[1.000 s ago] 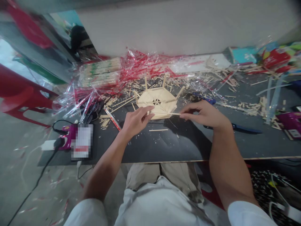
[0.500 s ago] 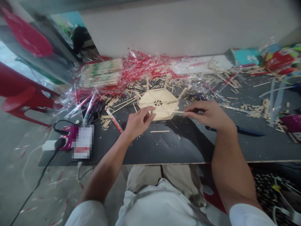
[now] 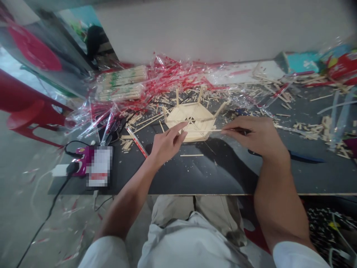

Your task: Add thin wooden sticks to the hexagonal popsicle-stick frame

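Note:
A thin wooden stick (image 3: 205,130) is stretched level between my two hands. My left hand (image 3: 169,142) pinches its left end, with the index finger reaching forward over the stick. The fingertips of my right hand (image 3: 251,133) are closed on the right end. Just behind and below the stick lies a six-sided frame (image 3: 182,111) built of wooden sticks, with upright posts at its corners and a small opening in the middle. My hands hide part of its near side. One short loose stick (image 3: 192,155) lies on the dark table in front of it.
A knife (image 3: 306,157) lies by my right forearm. Wrapped chopsticks (image 3: 122,91) and red-printed plastic wrappers (image 3: 178,76) pile up at the back. Cut stick pieces (image 3: 315,128) litter the right side. A phone (image 3: 99,167) and a purple power adapter (image 3: 80,162) sit at left.
My right hand has moved slightly right and turned, still gripping the stick. My left index finger has stretched further forward. The whole view has shifted a little.

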A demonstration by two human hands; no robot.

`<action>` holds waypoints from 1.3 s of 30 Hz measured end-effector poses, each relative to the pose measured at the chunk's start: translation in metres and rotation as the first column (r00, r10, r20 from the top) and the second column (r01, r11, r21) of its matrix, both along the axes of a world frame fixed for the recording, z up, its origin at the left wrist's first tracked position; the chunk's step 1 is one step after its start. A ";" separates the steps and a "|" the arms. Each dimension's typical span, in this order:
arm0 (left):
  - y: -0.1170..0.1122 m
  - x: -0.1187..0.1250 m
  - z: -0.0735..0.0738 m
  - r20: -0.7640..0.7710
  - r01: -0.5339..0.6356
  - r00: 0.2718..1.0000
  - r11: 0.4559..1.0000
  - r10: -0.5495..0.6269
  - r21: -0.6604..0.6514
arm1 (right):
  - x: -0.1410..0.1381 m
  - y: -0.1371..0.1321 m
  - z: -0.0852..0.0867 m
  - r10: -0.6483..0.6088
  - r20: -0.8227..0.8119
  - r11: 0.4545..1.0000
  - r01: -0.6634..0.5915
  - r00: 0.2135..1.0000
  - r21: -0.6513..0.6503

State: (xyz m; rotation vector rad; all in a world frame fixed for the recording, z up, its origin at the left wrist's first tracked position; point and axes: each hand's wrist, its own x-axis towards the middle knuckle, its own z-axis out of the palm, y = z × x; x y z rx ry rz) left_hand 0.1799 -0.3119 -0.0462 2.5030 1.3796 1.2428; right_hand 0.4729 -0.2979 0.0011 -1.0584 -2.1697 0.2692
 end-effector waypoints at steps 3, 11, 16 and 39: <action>0.000 0.000 -0.001 -0.002 -0.007 1.000 1.000 0.007 -0.025 | -0.001 -0.002 0.002 0.013 0.011 0.997 -0.013 1.000 0.070; 0.004 -0.001 0.000 0.013 0.016 1.000 1.000 -0.016 0.012 | -0.001 -0.004 0.004 -0.013 0.018 0.994 0.011 1.000 0.107; 0.005 0.001 0.000 0.059 0.031 0.998 1.000 -0.031 0.003 | -0.001 -0.004 0.002 -0.023 0.000 0.993 0.023 1.000 0.118; 0.005 0.001 0.002 0.105 0.044 0.994 0.996 -0.036 -0.072 | 0.000 -0.004 0.002 -0.040 -0.071 0.995 0.047 0.997 0.089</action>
